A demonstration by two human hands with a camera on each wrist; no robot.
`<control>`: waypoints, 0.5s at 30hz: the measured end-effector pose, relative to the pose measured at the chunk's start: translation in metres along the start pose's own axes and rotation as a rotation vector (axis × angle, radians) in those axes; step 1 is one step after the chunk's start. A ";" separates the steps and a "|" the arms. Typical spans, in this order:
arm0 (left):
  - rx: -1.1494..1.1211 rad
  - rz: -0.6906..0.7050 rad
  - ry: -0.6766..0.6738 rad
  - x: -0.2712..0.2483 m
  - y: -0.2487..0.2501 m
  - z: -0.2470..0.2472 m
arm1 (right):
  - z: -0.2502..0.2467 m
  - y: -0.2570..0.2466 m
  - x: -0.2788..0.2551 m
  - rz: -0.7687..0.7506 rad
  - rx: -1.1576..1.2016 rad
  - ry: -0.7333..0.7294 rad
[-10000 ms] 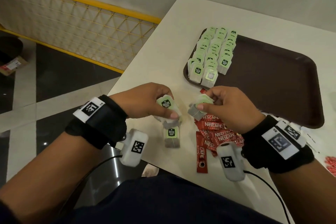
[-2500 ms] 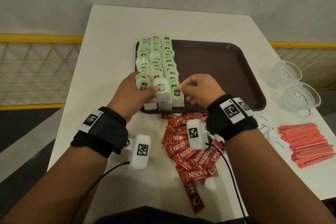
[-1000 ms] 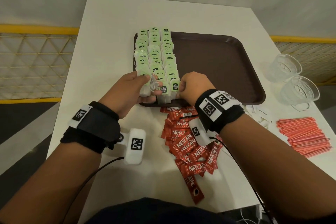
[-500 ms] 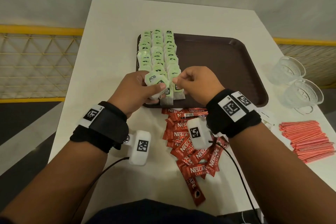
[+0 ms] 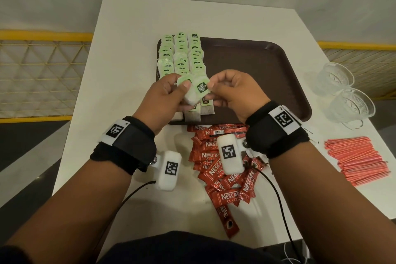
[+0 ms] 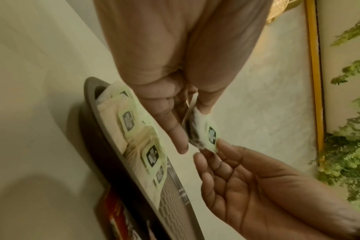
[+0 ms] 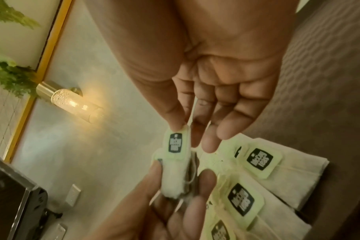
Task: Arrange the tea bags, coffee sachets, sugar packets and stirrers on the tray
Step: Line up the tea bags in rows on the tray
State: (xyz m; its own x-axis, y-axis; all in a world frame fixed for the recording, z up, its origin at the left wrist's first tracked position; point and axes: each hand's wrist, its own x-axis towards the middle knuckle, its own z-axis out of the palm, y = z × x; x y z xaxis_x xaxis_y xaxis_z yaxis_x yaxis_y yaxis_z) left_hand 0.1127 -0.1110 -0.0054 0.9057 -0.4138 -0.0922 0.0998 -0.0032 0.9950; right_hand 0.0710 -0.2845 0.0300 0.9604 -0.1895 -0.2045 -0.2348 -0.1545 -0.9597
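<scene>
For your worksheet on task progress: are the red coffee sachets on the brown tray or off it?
Off it. The red coffee sachets lie heaped on the white table, just outside the brown tray's near edge.

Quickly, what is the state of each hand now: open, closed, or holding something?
Left hand: closed, holding a tea bag between thumb and fingers.
Right hand: thumb and forefinger pinch the same tea bag's green tag.

Both forearms reach forward, wrists strapped in black bands, hands raised close together. The left hand [image 5: 165,96] curls its thumb and fingers [image 6: 175,129] in a pinch; the right hand [image 5: 233,92] pinches with thumb and forefinger, other fingers loosely extended.
</scene>
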 end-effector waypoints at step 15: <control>0.314 0.086 0.114 0.002 -0.005 -0.023 | -0.004 0.015 0.018 0.049 -0.501 -0.020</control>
State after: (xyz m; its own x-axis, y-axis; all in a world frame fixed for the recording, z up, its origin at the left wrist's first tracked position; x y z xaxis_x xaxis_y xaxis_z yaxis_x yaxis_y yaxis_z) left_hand 0.1229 -0.0912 -0.0109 0.9474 -0.3201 0.0063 -0.0943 -0.2604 0.9609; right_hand 0.0843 -0.2938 0.0126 0.9478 -0.1906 -0.2556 -0.3187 -0.5928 -0.7396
